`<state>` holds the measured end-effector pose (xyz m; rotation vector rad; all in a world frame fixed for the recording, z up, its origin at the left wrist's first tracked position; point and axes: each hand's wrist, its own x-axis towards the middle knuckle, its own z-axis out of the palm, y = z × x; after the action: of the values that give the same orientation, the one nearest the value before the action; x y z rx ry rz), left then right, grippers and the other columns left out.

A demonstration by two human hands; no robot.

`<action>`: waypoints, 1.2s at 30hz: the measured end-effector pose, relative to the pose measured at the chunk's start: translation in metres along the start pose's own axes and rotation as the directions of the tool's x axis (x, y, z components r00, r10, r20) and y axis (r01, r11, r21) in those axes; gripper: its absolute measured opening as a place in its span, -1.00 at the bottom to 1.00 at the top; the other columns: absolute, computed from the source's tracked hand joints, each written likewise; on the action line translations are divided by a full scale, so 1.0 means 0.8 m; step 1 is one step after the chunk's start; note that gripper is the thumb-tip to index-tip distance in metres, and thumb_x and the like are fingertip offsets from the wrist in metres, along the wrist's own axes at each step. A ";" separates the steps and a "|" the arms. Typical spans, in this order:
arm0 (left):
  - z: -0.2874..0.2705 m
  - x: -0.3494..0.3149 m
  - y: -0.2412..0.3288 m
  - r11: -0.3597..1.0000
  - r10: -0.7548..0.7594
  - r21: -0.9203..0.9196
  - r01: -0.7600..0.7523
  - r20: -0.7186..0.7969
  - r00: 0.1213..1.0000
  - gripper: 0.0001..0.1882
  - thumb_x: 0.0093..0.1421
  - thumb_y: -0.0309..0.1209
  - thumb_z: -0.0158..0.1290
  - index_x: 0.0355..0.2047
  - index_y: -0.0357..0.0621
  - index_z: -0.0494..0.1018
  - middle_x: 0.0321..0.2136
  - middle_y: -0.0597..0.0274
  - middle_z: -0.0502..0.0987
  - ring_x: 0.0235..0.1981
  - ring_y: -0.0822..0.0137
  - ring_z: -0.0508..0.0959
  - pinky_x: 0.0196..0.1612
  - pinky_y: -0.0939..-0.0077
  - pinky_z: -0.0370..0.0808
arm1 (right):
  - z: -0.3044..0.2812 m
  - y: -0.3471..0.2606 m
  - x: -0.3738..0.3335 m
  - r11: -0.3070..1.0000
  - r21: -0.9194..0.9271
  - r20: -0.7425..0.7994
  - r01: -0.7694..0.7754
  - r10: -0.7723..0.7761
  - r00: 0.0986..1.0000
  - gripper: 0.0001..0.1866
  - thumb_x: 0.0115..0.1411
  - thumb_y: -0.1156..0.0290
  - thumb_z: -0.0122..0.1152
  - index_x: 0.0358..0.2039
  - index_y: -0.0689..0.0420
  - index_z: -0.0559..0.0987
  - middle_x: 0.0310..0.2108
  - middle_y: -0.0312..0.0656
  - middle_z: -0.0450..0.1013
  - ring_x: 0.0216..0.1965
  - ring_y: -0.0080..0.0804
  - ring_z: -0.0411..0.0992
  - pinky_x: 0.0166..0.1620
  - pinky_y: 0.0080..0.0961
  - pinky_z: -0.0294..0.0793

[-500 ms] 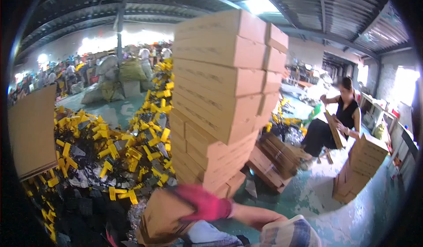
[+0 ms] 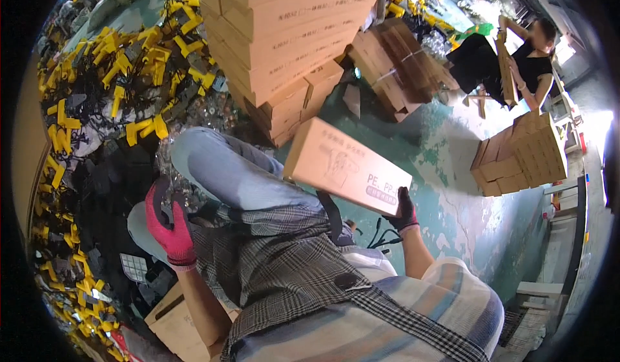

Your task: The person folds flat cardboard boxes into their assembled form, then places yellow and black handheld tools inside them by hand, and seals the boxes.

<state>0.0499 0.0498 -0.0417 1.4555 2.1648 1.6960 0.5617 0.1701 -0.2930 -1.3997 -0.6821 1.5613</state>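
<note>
In my right hand [image 2: 405, 212], gloved in pink with dark fingers, a long closed cardboard box [image 2: 349, 168] is gripped by its right end. The box is tilted, its printed long side with a line drawing facing up, just right of my bent knee. My left hand [image 2: 169, 227] wears a matching glove and holds nothing. Its thumb and fingers are spread apart in a curve beside my left leg. Below it, next to my left forearm, another cardboard box [image 2: 177, 317] is partly hidden.
A tall stack of cardboard boxes [image 2: 303, 32] rises ahead. Yellow-handled tools with black cords [image 2: 155, 58] lie heaped to the left. Strapped flat cardboard [image 2: 394, 65] lies beyond the stack. At right, a co-worker [image 2: 539, 71] holds cardboard near a smaller box stack [image 2: 520, 155].
The view has tipped downward. My right hand, earlier blurred over a box low in the middle, now holds a box farther right. My left hand has come fully into view.
</note>
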 end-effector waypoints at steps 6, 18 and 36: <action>-0.004 -0.026 -0.007 0.995 -0.087 0.054 0.086 0.013 0.996 -0.72 0.08 -0.54 -0.14 -0.16 -0.33 0.30 -0.20 0.07 0.38 -0.15 0.31 0.36 -0.08 0.51 0.27 | 0.013 0.026 0.002 0.784 0.597 0.057 -0.173 0.173 0.983 -0.52 0.00 0.01 0.05 -0.12 -0.02 0.33 -0.14 -0.23 0.34 -0.15 -0.22 0.32 -0.14 -0.23 0.34; -0.011 -0.018 -0.034 0.930 -0.321 0.191 0.316 -0.005 0.947 -0.67 0.07 -0.61 -0.15 -0.10 -0.37 0.25 -0.14 0.07 0.35 -0.10 0.33 0.34 -0.01 0.51 0.22 | 0.079 0.084 0.192 0.933 0.234 -0.187 -0.273 0.319 0.929 -0.48 0.04 0.01 -0.04 -0.08 0.09 0.29 -0.13 -0.21 0.33 -0.16 -0.22 0.32 -0.11 -0.22 0.29; -0.056 -0.038 -0.210 0.971 -0.238 -0.107 0.213 -0.452 0.859 -0.58 0.12 -0.43 -0.10 -0.02 -0.35 0.15 -0.06 0.07 0.26 -0.04 0.30 0.26 0.02 0.45 0.17 | 0.495 -0.382 -0.111 0.161 -0.110 0.174 0.981 -0.968 0.178 -0.49 0.04 0.67 -0.15 0.07 0.22 0.14 -0.31 -0.16 0.36 -0.48 -0.55 0.32 -0.37 -0.65 0.35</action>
<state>-0.0635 0.0016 -0.1684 0.7900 2.3579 2.1562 0.2538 0.2904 0.0929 -0.6254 -1.4554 0.4093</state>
